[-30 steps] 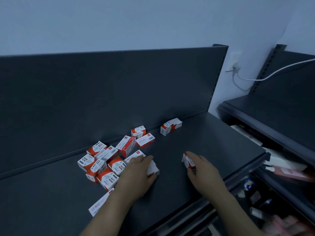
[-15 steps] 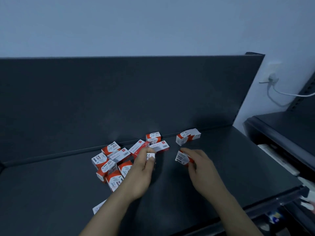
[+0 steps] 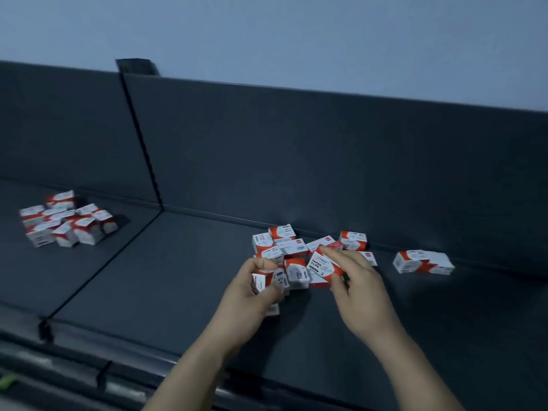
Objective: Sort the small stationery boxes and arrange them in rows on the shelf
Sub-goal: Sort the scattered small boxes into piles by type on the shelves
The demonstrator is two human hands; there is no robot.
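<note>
Findings at the moment of inspection. The right hand (image 3: pixel 360 292) pinched a red-and-white paper-clip box (image 3: pixel 320 266) between thumb and curled fingers, with the printed face tilted toward the camera. The box sat at the hand's 10 o'clock, clear of the shelf (image 3: pixel 166 280). The left hand (image 3: pixel 249 295) was closed round a smaller box (image 3: pixel 262 280) at its 1 o'clock; whether it held a second box beneath could not be told.

The loose pile (image 3: pixel 292 247) lay unsorted just behind both hands at 12 o'clock, close to the back panel (image 3: pixel 326 161). A pair of boxes (image 3: pixel 422 262) lay end to end at the pile's 3 o'clock, apart from it. A second heap (image 3: pixel 66 222) sat in the neighbouring bay, well off at 9 o'clock.

Assessment: the boxes appeared to be light, stiff card with smooth printed faces, likely to slide easily and to dent at the corners if squeezed. Hold was best taken across two opposite long faces, as the right hand did. No rows were yet formed.
</note>
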